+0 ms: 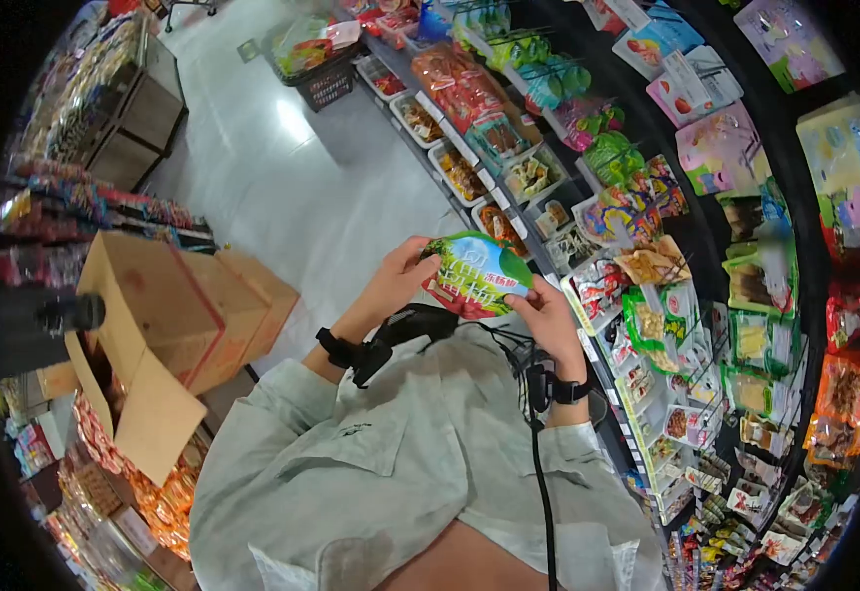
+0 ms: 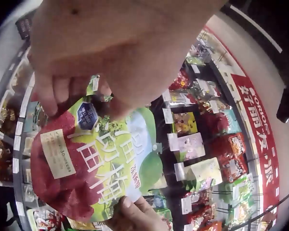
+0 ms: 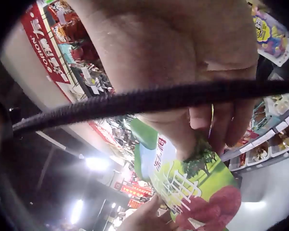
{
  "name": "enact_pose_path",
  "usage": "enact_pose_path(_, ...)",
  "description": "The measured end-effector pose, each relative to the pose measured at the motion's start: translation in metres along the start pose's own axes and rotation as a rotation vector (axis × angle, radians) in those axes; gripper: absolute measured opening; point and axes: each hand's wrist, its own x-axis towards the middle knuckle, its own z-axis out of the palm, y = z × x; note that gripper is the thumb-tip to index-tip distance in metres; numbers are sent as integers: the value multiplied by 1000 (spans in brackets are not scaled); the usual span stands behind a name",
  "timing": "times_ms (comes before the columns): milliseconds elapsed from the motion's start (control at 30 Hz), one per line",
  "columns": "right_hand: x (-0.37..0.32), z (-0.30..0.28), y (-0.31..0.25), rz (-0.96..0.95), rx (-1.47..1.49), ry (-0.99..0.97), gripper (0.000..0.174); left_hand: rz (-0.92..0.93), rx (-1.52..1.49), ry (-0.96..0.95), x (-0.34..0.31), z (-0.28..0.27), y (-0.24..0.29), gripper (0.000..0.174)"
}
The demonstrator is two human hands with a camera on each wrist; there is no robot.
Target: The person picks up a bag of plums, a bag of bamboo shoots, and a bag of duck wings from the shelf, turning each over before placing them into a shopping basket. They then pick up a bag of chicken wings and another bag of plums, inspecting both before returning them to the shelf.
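Both hands hold a snack pouch [image 1: 476, 279] in front of the chest. It is green and blue, with white lettering and red berries printed on it. My left hand [image 1: 398, 283] grips its left edge, thumb on the front. On the right edge, the right hand [image 1: 551, 320] pinches the pouch near its lower corner. A cream label sticks to the berry end of the pouch [image 2: 101, 161] in the left wrist view. The right wrist view shows the pouch [image 3: 209, 178] below the right palm, its fingers partly behind the pouch.
Shelves with trays of packaged food [image 1: 464, 172] and hanging snack bags [image 1: 765, 340] run along the right. A dark shopping basket [image 1: 327, 91] holding goods stands on the floor ahead. At the left is an open cardboard box [image 1: 159, 320] among stacked goods.
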Motion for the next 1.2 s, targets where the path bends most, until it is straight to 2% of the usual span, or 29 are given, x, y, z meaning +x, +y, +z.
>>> enact_pose_path(67,46,-11,6,-29,9,2,18,30,121,-16,41,-15,-5,23)
enact_pose_path(167,118,-33,18,-85,-182,-11,18,10,326,104,85,-24,27,23)
enact_pose_path(233,166,-38,0,-82,-213,-32,18,32,303,127,117,-35,40,23)
enact_pose_path(267,176,-37,-45,-57,-196,-58,19,35,288,139,129,-40,45,23)
enact_pose_path(333,217,-40,-35,-52,-101,-123,23,-2,284,141,151,-49,56,23)
enact_pose_path(433,257,-35,-36,-33,-40,-91,23,-92,299,107,189,-68,66,23)
enact_pose_path(567,299,-21,-20,22,-66,67,26,-175,280,16,250,-97,63,21)
enact_pose_path(667,327,-17,13,42,-137,207,28,-17,391,-187,310,-129,36,24)
enact_pose_path(733,331,-5,-25,153,-86,268,30,-75,455,-296,354,-143,33,30)
enact_pose_path(767,331,0,-23,208,-81,282,31,-128,453,-335,371,-146,35,32)
enact_pose_path(833,351,-10,-7,250,-140,309,31,-131,451,-372,398,-142,64,37)
enact_pose_path(900,359,-13,20,282,-232,343,28,-124,555,-456,424,-142,63,38)
enact_pose_path(933,362,-8,13,343,-214,363,29,-125,613,-504,437,-141,58,39)
enact_pose_path(1033,366,-4,7,501,-149,432,31,-123,677,-575,468,-134,24,43)
enact_pose_path(1100,371,-8,33,501,-115,464,32,-96,711,-601,484,-127,-5,45)
enact_pose_path(1200,379,-10,27,533,28,578,36,-99,784,-629,501,-112,-23,47)
